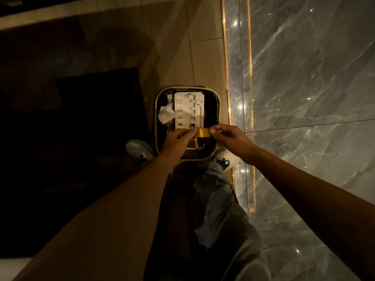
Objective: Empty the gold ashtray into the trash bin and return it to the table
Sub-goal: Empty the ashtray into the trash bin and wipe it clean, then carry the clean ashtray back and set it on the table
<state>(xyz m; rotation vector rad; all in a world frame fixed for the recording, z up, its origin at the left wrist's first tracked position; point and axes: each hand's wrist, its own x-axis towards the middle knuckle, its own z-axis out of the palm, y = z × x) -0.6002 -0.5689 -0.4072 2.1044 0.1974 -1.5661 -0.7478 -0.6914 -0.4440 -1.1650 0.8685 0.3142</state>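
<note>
While the gold ashtray (203, 132) is pinched at opposite rims by the left hand (178, 139) and right hand (228, 137) over the trash bin (155, 122) at frame centre, it is judged rigid, slick metal, best gripped there.

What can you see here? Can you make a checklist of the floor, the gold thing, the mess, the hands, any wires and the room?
Surface: beige tiled floor; no table in view.
Job's things: shiny gold metal ashtray held over the square dark trash bin with a pale rim; whether it is emptied cannot be told.
Clutter: white paper scraps with dark specks lying inside the bin.
Grippers: left hand and right hand each pinch one side of the ashtray.
Cables: nothing seen.
Surroundings: glossy grey marble wall with gold trim strips on the right, dark furniture on the left, the person's pale sneakers beside the bin.
</note>
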